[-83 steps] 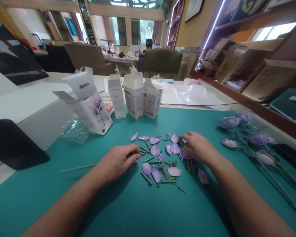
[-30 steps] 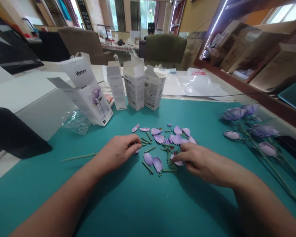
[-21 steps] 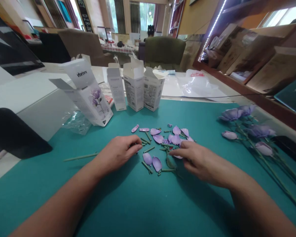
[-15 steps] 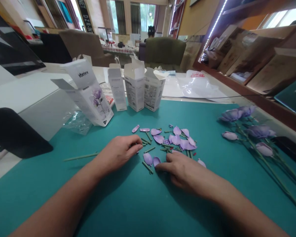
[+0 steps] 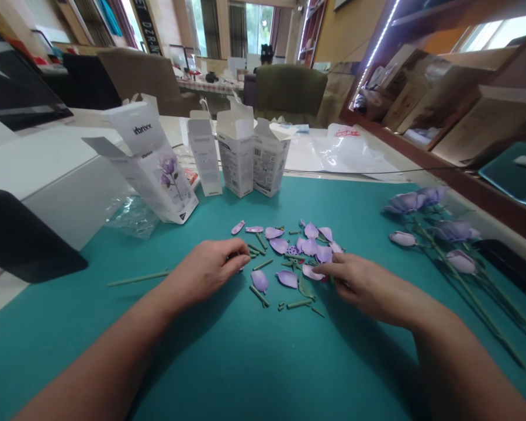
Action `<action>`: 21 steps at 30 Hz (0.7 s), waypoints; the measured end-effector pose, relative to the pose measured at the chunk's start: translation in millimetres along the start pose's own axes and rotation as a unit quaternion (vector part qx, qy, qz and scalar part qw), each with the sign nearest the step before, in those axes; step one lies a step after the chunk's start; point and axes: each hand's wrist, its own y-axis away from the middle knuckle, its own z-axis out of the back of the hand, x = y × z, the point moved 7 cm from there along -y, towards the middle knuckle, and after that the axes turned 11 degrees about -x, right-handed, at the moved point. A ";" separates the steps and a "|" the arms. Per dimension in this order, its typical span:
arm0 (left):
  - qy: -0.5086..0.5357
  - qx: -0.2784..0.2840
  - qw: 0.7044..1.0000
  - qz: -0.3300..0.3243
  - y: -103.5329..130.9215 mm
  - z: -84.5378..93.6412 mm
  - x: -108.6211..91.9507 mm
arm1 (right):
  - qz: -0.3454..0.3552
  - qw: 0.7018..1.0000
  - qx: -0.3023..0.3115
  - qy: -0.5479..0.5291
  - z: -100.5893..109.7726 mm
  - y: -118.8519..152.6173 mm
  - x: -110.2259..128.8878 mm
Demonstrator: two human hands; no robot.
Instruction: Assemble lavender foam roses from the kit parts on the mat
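My left hand [image 5: 213, 263] is closed in a pinch at the left side of a spread of toy flower parts; whatever is between the fingertips is too small and hidden to name. My right hand [image 5: 362, 283] reaches in from the right, index finger stretched onto a pale petal [image 5: 310, 273], thumb apart beneath. Between the hands lie a cupped purple petal [image 5: 259, 281], another purple petal [image 5: 287, 279] and a green leaf piece [image 5: 305, 286]. Several more lilac petals [image 5: 309, 245] cluster behind. Short green stem pieces [image 5: 298, 304] are scattered around, and a longer green stem [image 5: 138, 278] lies left.
Opened white boxes stand at the back, one with a flower picture [image 5: 170, 181]. Beside it is a crumpled clear bag [image 5: 134, 217]. Assembled purple flowers [image 5: 405, 203] with long stems lie at the right, near a black object [image 5: 511, 272]. A dark tablet-like panel [image 5: 26, 237] leans at left.
My right hand has moved right, from the purple petal to the pale one. That purple petal now lies turned, and a leaf and stem pieces are uncovered. My left hand stays pinched in place.
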 end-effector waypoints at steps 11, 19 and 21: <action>-0.005 0.003 1.000 0.005 -0.3 2.3 -0.7 | -0.036 0.999 -0.024 -0.028 11.4 3.5 -24.4; 0.020 -0.016 1.000 -0.010 2.2 3.8 -5.2 | -0.060 0.959 -0.181 -0.208 19.5 -13.4 -23.9; 0.034 -0.016 0.999 -0.021 3.7 4.1 -9.1 | -0.064 0.945 -0.188 -0.260 18.0 -19.9 -14.5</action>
